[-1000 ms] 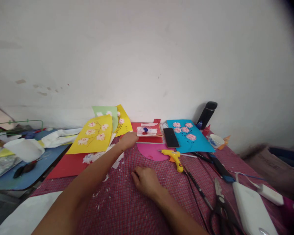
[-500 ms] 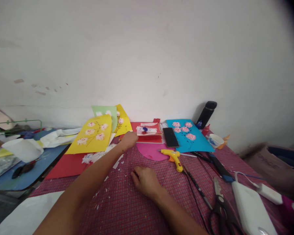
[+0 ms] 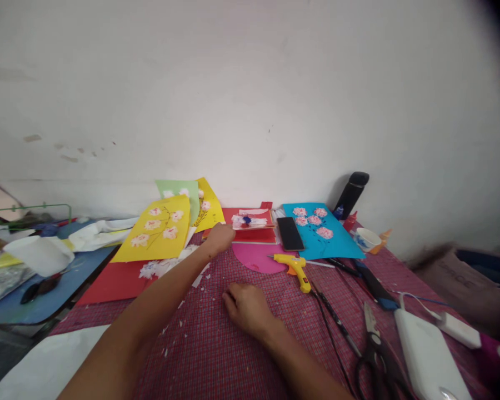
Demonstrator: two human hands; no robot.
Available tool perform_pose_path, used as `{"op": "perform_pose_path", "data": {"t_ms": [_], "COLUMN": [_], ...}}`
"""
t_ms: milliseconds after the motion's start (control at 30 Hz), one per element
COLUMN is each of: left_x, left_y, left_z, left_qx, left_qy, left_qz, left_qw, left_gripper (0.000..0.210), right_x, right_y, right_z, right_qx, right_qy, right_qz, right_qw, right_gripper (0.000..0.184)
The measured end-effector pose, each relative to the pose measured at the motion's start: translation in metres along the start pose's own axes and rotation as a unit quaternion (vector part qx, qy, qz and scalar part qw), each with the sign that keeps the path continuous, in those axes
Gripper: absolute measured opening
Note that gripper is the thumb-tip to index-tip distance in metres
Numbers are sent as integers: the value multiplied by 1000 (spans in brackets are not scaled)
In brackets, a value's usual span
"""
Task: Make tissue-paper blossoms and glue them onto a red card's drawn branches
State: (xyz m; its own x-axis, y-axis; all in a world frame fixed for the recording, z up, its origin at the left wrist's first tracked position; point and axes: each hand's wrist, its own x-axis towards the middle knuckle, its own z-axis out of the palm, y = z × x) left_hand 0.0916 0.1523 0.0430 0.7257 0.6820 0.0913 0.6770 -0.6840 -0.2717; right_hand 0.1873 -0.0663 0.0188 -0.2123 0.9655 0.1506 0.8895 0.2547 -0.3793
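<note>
My left hand (image 3: 220,238) is stretched forward with its fingers closed, at the left edge of a red folder-like piece (image 3: 260,236). What the fingertips grip there is hidden. On top of that piece lie white paper strips (image 3: 254,222) and a small dark blue blob (image 3: 247,220). My right hand (image 3: 249,309) rests on the checked tablecloth (image 3: 208,344), fingers loosely curled in and nothing visible in them. A pink round sheet (image 3: 254,258) lies between the hands and the red piece. To the right of it is a yellow glue gun (image 3: 295,268).
A black phone (image 3: 290,233) and a blue flower picture (image 3: 323,230) lie back right, near a black bottle (image 3: 350,194) and a paper cup (image 3: 367,239). Scissors (image 3: 375,350) and a white power bank (image 3: 429,353) are front right. Yellow flower pictures (image 3: 156,230) stand left. Paper scraps litter the cloth.
</note>
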Motion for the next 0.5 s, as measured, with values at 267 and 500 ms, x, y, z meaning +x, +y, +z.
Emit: {"op": "perform_pose_path", "data": {"t_ms": [267,500], "left_x": [-4,1], "left_y": [0,1], "left_z": [-4,-6], "left_qx": [-9,-9], "left_qy": [-8,-16], "left_qz": [-5,-16], "left_qw": [1000,1000], "left_gripper": [21,25], "right_x": [1,0], "right_y": [-1,1], "right_z": [-1,2], "right_qx": [-14,-10], "right_qy": [13,14], "right_qz": [-5,-5], "right_qw": [1000,1000], "right_gripper": [30,30]}}
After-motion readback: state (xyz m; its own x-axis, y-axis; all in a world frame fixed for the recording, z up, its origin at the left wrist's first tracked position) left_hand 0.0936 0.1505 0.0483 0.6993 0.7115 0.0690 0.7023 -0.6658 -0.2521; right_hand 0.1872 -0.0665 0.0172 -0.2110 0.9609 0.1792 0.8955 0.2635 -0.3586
